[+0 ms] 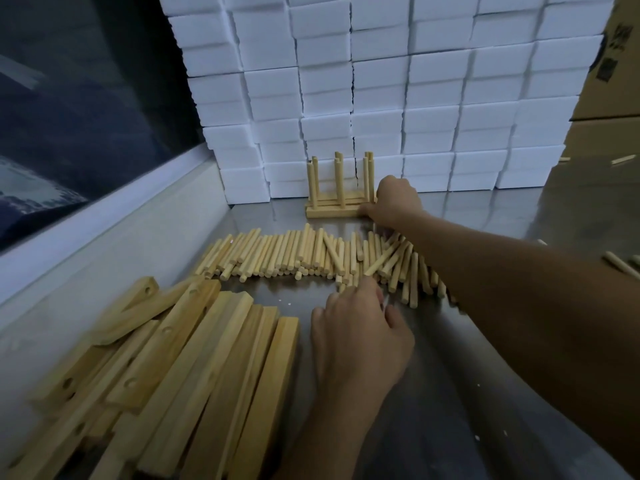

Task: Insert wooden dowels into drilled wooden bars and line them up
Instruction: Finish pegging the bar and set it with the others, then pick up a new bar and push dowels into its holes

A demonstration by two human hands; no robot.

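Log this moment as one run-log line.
right hand: pressing the assembled bars at the back | left hand: picking at the loose dowels | undrilled-side bars: waiting

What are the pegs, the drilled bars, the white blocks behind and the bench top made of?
Loose dowels: pale, unfinished-looking wood.
Drilled bars: the same light wood, grain streaks showing, matte.
White blocks: probably foam or white cartons; matte, soft edges, too blurred to settle.
Bench top: likely stainless steel; grey, with dull reflections of the stack.
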